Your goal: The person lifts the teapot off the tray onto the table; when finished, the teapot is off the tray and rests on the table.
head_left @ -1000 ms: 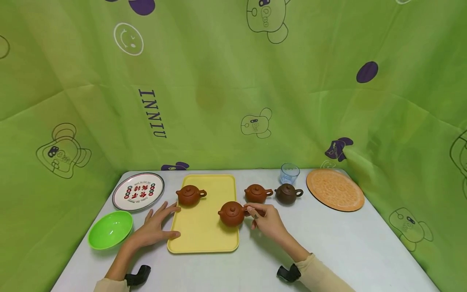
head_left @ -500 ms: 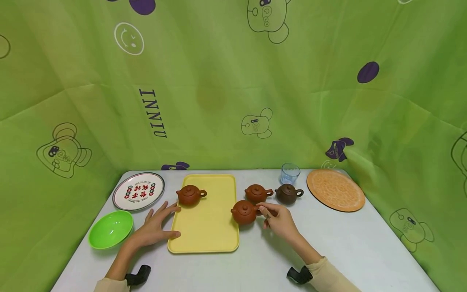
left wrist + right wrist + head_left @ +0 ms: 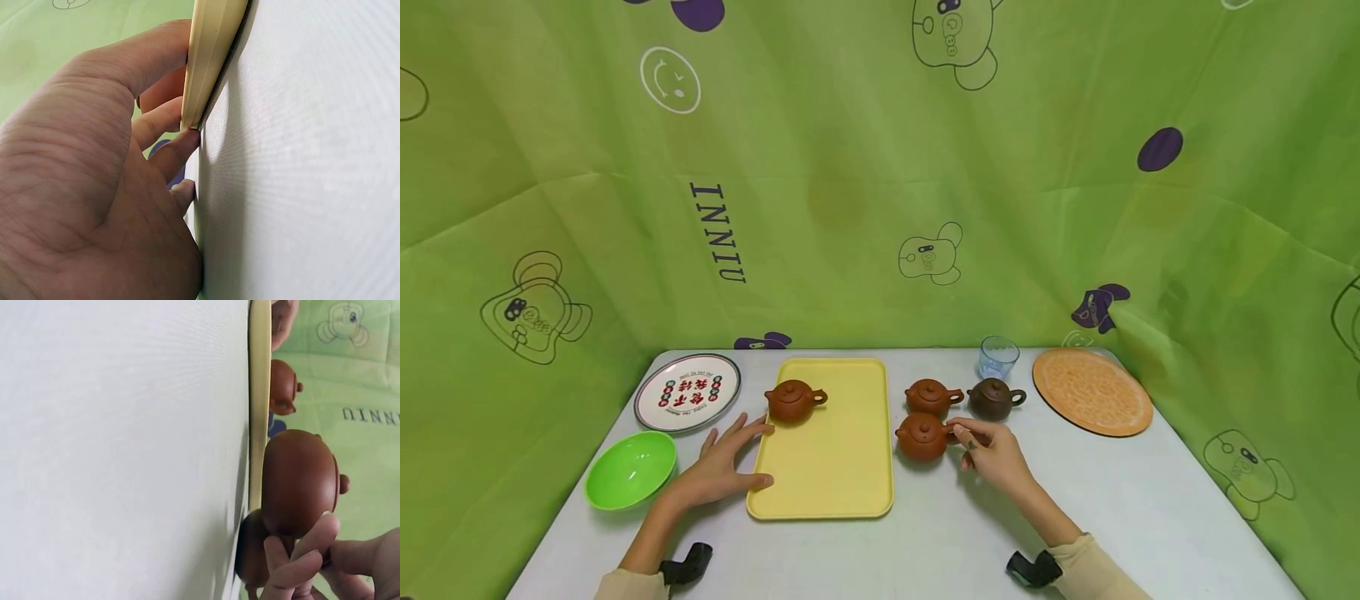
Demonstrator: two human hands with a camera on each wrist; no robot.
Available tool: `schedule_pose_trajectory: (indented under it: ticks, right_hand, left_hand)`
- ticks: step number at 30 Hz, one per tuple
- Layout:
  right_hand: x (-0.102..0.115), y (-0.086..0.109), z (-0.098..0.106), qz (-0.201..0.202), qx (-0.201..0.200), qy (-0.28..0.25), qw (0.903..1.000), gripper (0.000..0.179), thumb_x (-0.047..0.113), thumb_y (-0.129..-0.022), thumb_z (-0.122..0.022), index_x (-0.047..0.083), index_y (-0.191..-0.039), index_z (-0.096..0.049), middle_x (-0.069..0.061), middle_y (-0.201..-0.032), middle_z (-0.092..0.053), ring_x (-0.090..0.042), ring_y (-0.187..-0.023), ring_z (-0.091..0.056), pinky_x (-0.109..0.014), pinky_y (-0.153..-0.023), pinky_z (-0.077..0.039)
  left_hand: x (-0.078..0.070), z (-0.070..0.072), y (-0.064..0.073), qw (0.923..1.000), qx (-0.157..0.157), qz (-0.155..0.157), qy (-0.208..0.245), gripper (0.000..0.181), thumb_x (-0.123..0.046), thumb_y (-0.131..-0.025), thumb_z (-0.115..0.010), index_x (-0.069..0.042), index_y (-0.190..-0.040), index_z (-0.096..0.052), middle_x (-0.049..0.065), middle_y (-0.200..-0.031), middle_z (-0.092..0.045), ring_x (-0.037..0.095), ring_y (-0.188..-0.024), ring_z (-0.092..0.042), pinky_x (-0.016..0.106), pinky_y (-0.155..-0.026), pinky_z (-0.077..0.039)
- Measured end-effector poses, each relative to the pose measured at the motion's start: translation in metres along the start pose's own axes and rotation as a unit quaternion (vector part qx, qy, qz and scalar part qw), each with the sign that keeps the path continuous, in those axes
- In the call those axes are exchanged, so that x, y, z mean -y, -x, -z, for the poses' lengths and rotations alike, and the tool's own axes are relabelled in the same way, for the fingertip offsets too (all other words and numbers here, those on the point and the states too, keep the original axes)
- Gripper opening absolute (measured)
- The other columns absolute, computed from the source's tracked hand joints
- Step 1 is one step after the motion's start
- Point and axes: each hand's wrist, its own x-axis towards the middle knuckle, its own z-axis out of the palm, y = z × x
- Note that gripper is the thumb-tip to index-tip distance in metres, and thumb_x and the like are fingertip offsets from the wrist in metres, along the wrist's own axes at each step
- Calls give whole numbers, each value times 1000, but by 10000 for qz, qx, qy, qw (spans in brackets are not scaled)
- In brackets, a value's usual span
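My right hand (image 3: 996, 458) pinches the handle of a reddish-brown clay teapot (image 3: 922, 437), just past the right edge of the yellow tray (image 3: 820, 467). In the right wrist view this teapot (image 3: 300, 481) shows a gap between its base and the white tabletop. Fingers spread, my left hand (image 3: 718, 467) touches the tray's left rim; its thumb (image 3: 159, 53) lies against the tray's side in the left wrist view. A similar teapot (image 3: 793, 402) sits at the tray's upper left. Another reddish teapot (image 3: 928, 397) stands right behind the held one, beside a dark brown teapot (image 3: 991, 400).
A patterned white plate (image 3: 687, 393) and a green bowl (image 3: 631, 471) lie left of the tray. At the back right stand a blue glass (image 3: 997, 358) and a round orange mat (image 3: 1092, 392). Green printed cloth (image 3: 820, 250) encloses the white table (image 3: 955, 550).
My right hand has carried the teapot rightward, from over the tray's right edge to beside it. The left hand has stayed at the tray's rim.
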Motion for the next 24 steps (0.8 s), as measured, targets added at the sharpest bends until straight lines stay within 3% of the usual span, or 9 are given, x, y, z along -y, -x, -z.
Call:
schedule_pose_trajectory:
  ticks: [24]
  right_hand:
    - [-9,-1,9,-220,146,-160,9995,27,18,-107,-64,4,-126,-76,-19,-99,-80,-11,-51,-60,-22,-45,-43]
  left_hand:
    - [0,-1,0,10000,0,19,55,81,-39,-79,-89,-14,-149,-57,24,-167,-41,56,-161,-16,80,-125,5]
